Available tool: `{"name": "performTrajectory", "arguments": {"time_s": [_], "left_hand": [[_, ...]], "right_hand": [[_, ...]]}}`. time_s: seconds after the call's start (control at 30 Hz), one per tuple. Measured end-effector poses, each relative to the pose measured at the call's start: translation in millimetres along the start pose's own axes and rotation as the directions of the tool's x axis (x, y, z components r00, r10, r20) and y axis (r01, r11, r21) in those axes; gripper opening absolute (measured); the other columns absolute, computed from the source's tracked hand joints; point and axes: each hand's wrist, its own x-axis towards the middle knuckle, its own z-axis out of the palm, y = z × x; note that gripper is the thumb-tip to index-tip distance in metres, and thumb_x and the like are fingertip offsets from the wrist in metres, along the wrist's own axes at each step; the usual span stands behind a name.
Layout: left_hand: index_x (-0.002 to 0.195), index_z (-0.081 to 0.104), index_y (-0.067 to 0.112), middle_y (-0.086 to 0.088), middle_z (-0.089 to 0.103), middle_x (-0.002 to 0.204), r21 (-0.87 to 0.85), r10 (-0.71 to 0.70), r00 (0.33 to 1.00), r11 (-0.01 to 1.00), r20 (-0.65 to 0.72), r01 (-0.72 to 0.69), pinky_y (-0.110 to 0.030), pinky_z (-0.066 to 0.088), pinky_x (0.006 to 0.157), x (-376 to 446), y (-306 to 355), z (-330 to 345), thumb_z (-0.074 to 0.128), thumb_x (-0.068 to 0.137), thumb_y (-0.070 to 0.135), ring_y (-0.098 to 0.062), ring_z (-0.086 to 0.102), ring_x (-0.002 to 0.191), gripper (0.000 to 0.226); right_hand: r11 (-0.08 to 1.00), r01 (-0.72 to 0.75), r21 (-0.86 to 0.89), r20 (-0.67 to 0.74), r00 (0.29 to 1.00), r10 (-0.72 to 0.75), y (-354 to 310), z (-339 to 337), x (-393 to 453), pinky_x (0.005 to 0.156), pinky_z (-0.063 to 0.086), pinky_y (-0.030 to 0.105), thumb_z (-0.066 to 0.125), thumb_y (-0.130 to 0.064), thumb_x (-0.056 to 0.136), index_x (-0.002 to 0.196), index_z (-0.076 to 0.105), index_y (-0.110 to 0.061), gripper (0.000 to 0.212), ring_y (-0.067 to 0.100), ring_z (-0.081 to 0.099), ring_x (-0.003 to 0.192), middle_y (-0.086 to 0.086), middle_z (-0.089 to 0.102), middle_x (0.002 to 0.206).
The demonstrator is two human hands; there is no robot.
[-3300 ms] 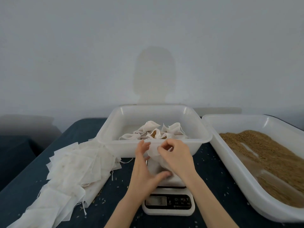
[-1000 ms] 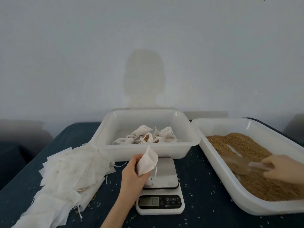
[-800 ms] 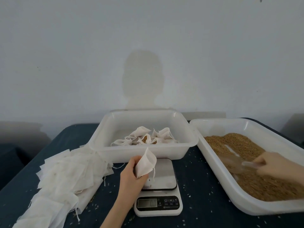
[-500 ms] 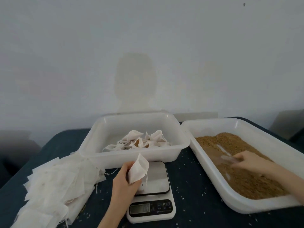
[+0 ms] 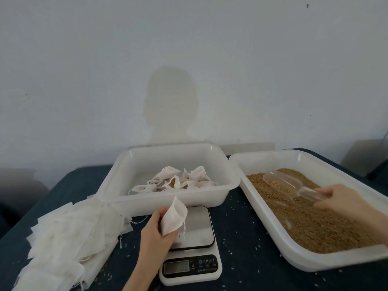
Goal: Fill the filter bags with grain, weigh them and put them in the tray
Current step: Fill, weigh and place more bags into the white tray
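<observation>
Left hand (image 5: pixel 154 233) at lower centre of the frame, grip closed around an empty filter bag (image 5: pixel 173 215) — bag held upright with its mouth up, over the left edge of the scale (image 5: pixel 190 244). Scale platform bare steel; display lit, digits too blurred to read.

Right hand (image 5: pixel 344 203) at right of the frame, fingers curled round the handle of a clear plastic scoop (image 5: pixel 282 182). Scoop carrying grain in its bowl, raised just above the grain (image 5: pixel 310 219) heaped in the large white tray (image 5: pixel 310 263) on the right.

Second white tray (image 5: pixel 168 201) at centre, just behind the scale, touching or nearly touching the grain tray's left rim. Several filled filter bags (image 5: pixel 178 181) bunched on its floor, brown grain showing through a few open tops.

Stack of flat, unused filter bags (image 5: pixel 69 238) sprawled at lower left, loose drawstrings trailing off its edges, upper end reaching the centre tray's left corner.

Dark blue worktop (image 5: pixel 241 227) underneath — stray grains scattered around the scale and between the trays. Pale wall behind, head-shaped shadow at centre.
</observation>
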Motion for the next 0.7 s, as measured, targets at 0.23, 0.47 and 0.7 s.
{"name": "performTrajectory", "arguments": {"time_s": [0.23, 0.47, 0.7], "left_hand": [[0.100, 0.053, 0.039, 0.012, 0.064, 0.095, -0.006, -0.008, 0.999, 1.000, 0.039, 0.008, -0.017, 0.046, 0.070, -0.8, 0.3, -0.1, 0.075, 0.078, 0.013, -0.006, 0.060, 0.090, 0.041], [0.096, 0.055, 0.042, 0.030, 0.061, 0.093, -0.039, -0.017, 0.997, 0.999, 0.079, 0.020, -0.014, 0.051, 0.063, -1.2, 5.6, 0.5, 0.073, 0.078, 0.017, 0.006, 0.058, 0.087, 0.035], [0.097, 0.058, 0.042, 0.027, 0.062, 0.095, -0.065, 0.003, 0.993, 0.998, 0.118, 0.005, -0.012, 0.050, 0.068, -2.3, 7.8, -3.0, 0.075, 0.075, 0.022, 0.006, 0.057, 0.089, 0.035]], "right_hand": [[0.999, -0.013, 0.051, -0.009, 1.000, 0.014, 3.6, -2.0, -3.9, 0.052, 0.050, 0.027, 0.081, -0.011, 0.072, 0.104, 0.071, -0.026, 0.037, 0.017, 0.061, 0.053, 0.001, 0.069, 0.059], [0.909, 0.139, 0.393, 0.015, 0.987, -0.158, -38.0, -30.4, -28.4, 0.049, 0.036, 0.024, 0.076, -0.015, 0.079, 0.094, 0.069, -0.029, 0.022, 0.016, 0.042, 0.046, 0.026, 0.067, 0.072], [0.871, 0.365, 0.330, 0.274, 0.846, -0.458, -105.2, -37.2, -59.7, 0.066, 0.057, 0.033, 0.080, -0.042, 0.066, 0.094, 0.072, -0.051, 0.030, 0.022, 0.065, 0.064, 0.011, 0.073, 0.083]]}}
